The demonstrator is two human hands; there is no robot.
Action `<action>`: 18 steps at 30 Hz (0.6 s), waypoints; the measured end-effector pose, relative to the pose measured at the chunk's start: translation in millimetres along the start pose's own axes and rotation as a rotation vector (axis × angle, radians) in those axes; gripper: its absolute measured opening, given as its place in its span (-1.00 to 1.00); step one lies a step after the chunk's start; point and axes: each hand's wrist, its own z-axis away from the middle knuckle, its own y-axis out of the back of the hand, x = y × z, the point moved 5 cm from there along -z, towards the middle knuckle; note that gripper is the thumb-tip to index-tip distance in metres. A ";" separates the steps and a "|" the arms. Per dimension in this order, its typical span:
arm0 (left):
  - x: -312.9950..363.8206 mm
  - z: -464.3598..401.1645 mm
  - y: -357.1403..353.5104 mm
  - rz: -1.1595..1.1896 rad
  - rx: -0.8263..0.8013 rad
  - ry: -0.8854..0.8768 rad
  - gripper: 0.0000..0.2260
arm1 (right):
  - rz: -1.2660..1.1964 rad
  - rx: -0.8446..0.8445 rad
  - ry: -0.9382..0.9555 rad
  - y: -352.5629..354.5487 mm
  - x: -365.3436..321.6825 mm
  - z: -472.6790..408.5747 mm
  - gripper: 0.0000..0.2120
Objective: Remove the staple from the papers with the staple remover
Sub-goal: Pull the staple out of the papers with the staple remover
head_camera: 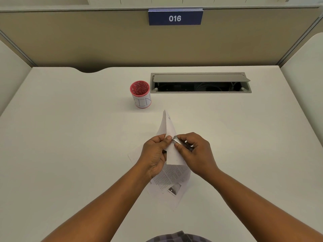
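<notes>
The white printed papers (172, 180) are lifted off the desk and folded upward into a peak. My left hand (153, 154) pinches them at the fold, thumb on the sheet. My right hand (194, 152) grips the dark staple remover (183, 144), whose metal jaws meet the paper edge right beside my left thumb. The staple itself is too small to make out.
A red mesh cup (140, 94) with a white label stands behind the papers. An open grey cable tray (201, 82) is set into the white desk (70, 137) at the back right. A beige partition with a blue "016" sign (174, 18) closes the far side.
</notes>
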 end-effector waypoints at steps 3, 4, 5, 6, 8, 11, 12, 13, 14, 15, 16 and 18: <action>-0.9 -0.6 1.0 0.001 0.018 0.005 -0.93 | 0.024 0.007 0.034 1.4 -0.8 1.0 -0.79; -1.3 -0.9 1.5 0.001 0.021 0.007 -0.93 | 0.030 0.007 0.045 1.6 -1.1 1.3 -0.78; -1.7 -1.0 1.6 0.002 0.022 0.010 -0.93 | 0.038 0.007 0.057 1.8 -1.5 1.7 -0.78; -1.7 -0.8 1.4 0.003 0.022 0.012 -0.93 | 0.043 0.007 0.067 1.9 -2.0 2.0 -0.77; -1.5 -0.5 1.0 0.002 0.020 0.014 -0.92 | 0.043 0.007 0.069 2.3 -2.6 2.1 -0.76; -1.0 -1.2 1.6 0.001 0.022 0.014 -0.92 | 0.038 0.002 0.055 3.2 -2.1 1.5 -0.77; -0.9 -1.7 2.0 0.001 0.025 0.014 -0.91 | 0.038 -0.002 0.049 3.4 -1.8 1.4 -0.77; -0.8 -2.3 2.0 0.001 0.025 0.016 -0.91 | 0.035 -0.005 0.040 3.6 -1.4 1.3 -0.78; -0.8 -2.8 2.1 0.004 0.024 0.017 -0.91 | 0.029 -0.008 0.031 4.0 -0.8 1.2 -0.78; -0.6 -3.3 1.8 0.008 0.022 0.018 -0.92 | 0.023 -0.011 0.021 4.4 -0.2 1.2 -0.79; -0.4 -3.9 1.7 0.010 0.020 0.018 -0.92 | 0.018 -0.013 0.014 4.8 0.1 1.1 -0.79; -0.1 -5.4 2.3 0.008 0.022 0.014 -0.90 | 0.016 -0.018 0.009 5.5 0.2 1.2 -0.78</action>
